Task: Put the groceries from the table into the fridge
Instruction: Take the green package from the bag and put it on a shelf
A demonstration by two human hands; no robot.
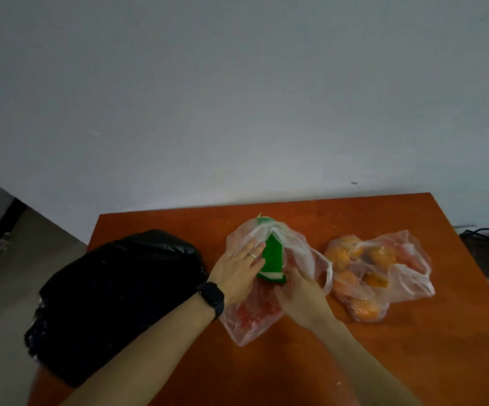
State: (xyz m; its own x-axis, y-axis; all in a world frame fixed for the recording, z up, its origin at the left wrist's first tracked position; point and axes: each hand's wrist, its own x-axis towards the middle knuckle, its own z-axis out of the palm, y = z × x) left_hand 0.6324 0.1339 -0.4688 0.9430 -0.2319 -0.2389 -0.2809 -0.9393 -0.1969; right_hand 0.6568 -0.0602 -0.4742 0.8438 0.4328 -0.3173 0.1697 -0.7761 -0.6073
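Nearest, the right hand: fingers curled, gripping the near end of a green cardboard carton. The left hand, with a black wristband: fingers straight, flat against the carton's left side. The carton lies inside a thin clear plastic bag on the orange-brown wooden table. Left of the fingers is a crumpled black plastic sack. To their right, apart, is a clear bag of oranges.

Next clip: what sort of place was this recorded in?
Probably a room in a home, perhaps a kitchen or dining corner: a wooden table against a bare wall, holding a clear bag of oranges, a bagged green carton, and a black bag.
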